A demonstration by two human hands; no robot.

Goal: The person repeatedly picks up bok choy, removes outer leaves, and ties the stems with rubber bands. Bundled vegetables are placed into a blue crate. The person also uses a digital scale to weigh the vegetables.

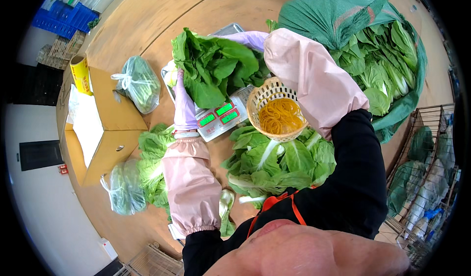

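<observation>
Leafy greens [217, 66] are bunched above a digital scale [220, 118] with lit green displays. My left hand [179, 81], in a lilac glove under a pink sleeve cover, is at the bunch's left side; its fingers are mostly hidden by leaves. Behind the bunch reaches my right hand [254, 39], also gloved, its fingers out of sight. A woven basket [254, 118] of yellow rubber bands [280, 114] stands right of the scale. Loose greens [283, 162] lie in front of me, and more leaves [152, 165] lie beside my left forearm.
An open cardboard box [117, 129] stands left, with a yellow roll [81, 73] at its corner. Near it are tied plastic bags of vegetables [141, 88] [125, 191]. A large green mesh sack [316, 15] holds more greens at right. A wire cart [423, 173] stands beyond the table's right edge.
</observation>
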